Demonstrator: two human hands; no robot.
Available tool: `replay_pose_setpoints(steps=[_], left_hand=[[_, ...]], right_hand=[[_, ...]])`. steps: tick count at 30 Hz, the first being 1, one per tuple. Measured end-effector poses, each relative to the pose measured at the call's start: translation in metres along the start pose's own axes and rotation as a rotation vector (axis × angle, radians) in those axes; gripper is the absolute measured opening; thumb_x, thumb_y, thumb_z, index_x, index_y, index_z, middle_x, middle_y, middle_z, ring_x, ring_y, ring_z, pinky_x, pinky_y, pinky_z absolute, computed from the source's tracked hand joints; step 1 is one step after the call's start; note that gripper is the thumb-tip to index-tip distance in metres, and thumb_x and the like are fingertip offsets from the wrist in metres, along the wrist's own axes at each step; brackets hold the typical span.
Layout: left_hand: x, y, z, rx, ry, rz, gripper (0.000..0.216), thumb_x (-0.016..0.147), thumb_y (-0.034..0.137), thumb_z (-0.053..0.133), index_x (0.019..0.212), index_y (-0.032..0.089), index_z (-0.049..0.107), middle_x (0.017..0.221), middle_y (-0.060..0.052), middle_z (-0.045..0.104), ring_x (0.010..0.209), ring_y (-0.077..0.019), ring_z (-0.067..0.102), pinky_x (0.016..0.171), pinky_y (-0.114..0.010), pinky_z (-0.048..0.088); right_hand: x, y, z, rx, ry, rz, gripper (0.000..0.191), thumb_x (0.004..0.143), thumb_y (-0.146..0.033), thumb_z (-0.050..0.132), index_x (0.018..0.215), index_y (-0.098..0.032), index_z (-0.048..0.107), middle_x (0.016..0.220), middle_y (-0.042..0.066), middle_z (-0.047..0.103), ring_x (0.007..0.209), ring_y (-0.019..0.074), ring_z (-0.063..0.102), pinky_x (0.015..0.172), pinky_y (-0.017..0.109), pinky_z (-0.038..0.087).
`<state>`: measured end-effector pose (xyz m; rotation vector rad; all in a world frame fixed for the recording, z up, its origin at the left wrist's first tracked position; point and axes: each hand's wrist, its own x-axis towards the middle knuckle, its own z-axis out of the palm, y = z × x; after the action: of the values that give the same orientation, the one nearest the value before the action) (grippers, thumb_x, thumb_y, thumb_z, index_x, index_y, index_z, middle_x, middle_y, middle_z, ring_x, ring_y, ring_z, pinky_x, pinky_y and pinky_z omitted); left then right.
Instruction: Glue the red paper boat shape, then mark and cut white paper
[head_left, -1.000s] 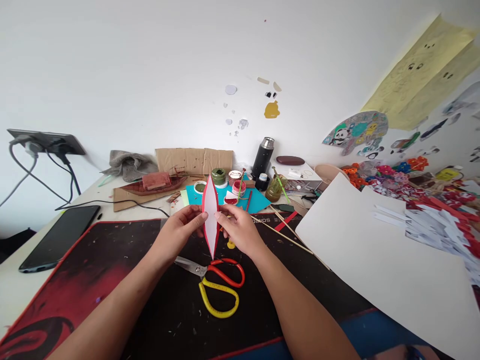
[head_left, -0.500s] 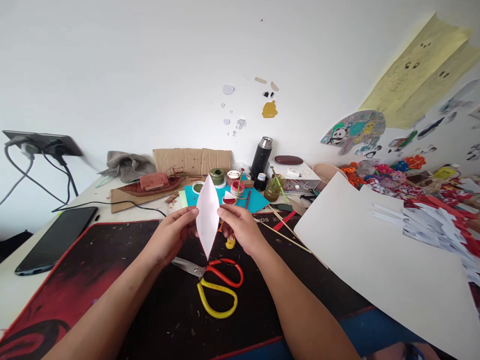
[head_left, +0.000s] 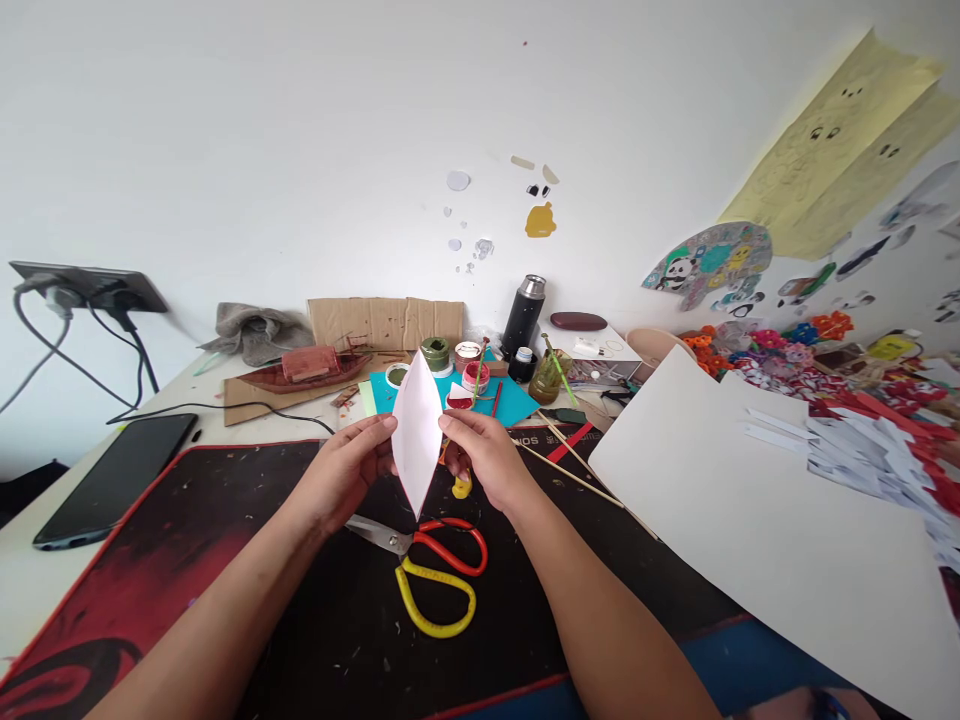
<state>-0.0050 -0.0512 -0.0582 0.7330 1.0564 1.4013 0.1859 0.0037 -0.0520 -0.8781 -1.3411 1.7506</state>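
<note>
A pointed, boat-shaped piece of folded white paper (head_left: 418,435) is held upright above the dark mat, its two sides bowed apart. My left hand (head_left: 356,455) pinches its left edge between thumb and fingers. On the opposite edge, my right hand (head_left: 480,450) grips it the same way, some fingers hidden behind. Below the paper lie scissors (head_left: 431,570) with one red and one yellow handle, blades pointing left. Just under my right hand's fingers is a small yellow object (head_left: 462,486), partly hidden.
A phone (head_left: 116,480) lies left. Behind are a red-brown model boat (head_left: 307,370), paint jars (head_left: 435,353) on blue paper and a black thermos (head_left: 523,318). Thin wooden sticks (head_left: 577,475) and a large white sheet (head_left: 750,510) lie right, with paper strips (head_left: 862,455) beyond.
The right edge of the paper has shifted very slightly right with my right hand, so it looks a touch wider. Both hands keep their grip.
</note>
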Motion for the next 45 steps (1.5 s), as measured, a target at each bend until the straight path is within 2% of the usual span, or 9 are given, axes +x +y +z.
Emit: replay_pose_setpoints(steps=[6, 28, 36, 45], left_hand=[[0.0005, -0.0017, -0.0010, -0.007, 0.002, 0.007, 0.043, 0.070, 0.051, 0.098, 0.089, 0.016, 0.082, 0.092, -0.014, 0.085, 0.076, -0.0275, 0.079, 0.061, -0.032, 0.061], [0.0007, -0.0009, -0.0010, -0.001, -0.011, -0.007, 0.046, 0.066, 0.054, 0.100, 0.089, 0.017, 0.083, 0.092, -0.013, 0.085, 0.079, -0.0289, 0.079, 0.061, -0.034, 0.063], [0.0002, -0.0001, -0.0002, 0.000, -0.017, -0.007, 0.045, 0.067, 0.055, 0.099, 0.089, 0.018, 0.084, 0.094, -0.014, 0.086, 0.087, -0.0348, 0.081, 0.061, -0.037, 0.064], [0.0012, -0.0017, -0.0020, -0.047, -0.047, -0.008, 0.041, 0.071, 0.049, 0.097, 0.091, 0.015, 0.083, 0.095, -0.016, 0.086, 0.089, -0.0349, 0.083, 0.063, -0.035, 0.065]], right_hand=[[-0.0003, -0.0004, 0.0002, 0.009, 0.004, 0.003, 0.038, 0.082, -0.055, 0.082, 0.089, -0.019, 0.073, 0.055, -0.005, 0.057, 0.045, 0.0108, 0.050, 0.040, 0.023, 0.029], [-0.0012, 0.0000, 0.0004, 0.028, 0.000, 0.001, 0.035, 0.083, -0.052, 0.081, 0.089, -0.019, 0.074, 0.055, -0.005, 0.058, 0.045, 0.0106, 0.050, 0.040, 0.022, 0.029], [-0.0016, -0.0012, 0.0005, 0.030, -0.003, 0.004, 0.035, 0.083, -0.053, 0.081, 0.089, -0.019, 0.074, 0.056, -0.005, 0.058, 0.045, 0.0109, 0.050, 0.040, 0.023, 0.030], [-0.0017, -0.0015, 0.0007, 0.048, -0.006, 0.013, 0.036, 0.082, -0.054, 0.082, 0.087, -0.019, 0.072, 0.057, -0.004, 0.059, 0.045, 0.0105, 0.050, 0.039, 0.023, 0.029]])
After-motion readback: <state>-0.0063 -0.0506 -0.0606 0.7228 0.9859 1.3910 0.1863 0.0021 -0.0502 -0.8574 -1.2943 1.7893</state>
